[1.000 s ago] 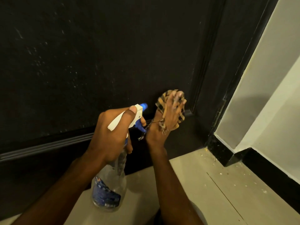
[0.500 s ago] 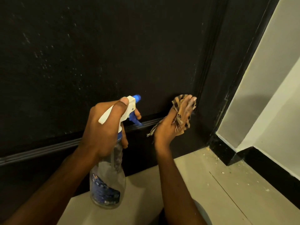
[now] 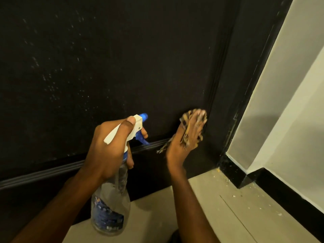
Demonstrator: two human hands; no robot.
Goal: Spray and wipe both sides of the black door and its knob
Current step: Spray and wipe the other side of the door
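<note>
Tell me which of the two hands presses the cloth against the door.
The right hand: it presses the checked cloth flat on the black door. The left hand grips the spray bottle instead.

No text could be read. The bottle carried a dark blue label with pale marks and a small white block near its lower edge, but the print on it was too blurred and too small to make out any word, brand or number.
</note>
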